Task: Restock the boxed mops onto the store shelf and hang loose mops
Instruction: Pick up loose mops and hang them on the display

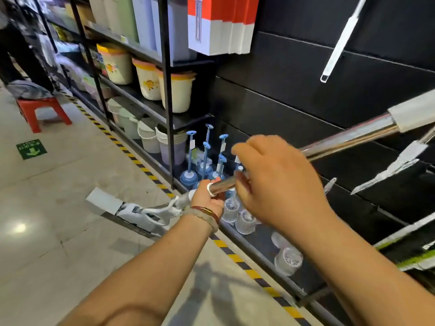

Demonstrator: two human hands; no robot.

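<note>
Head view: both hands grip mop pole (341, 140); labels unreadable.

I see my left hand (208, 196) low on the shiny steel mop pole (348, 137), right hand (277, 182) just right, cream plastic buckets (148, 78) shelved far left, red plastic stool (42, 111) farther left.

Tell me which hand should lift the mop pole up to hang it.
Probably the right hand: it sits higher on the chrome mop pole, nearer the black wall panel. The left hand grips the low end by the mop head.
</note>
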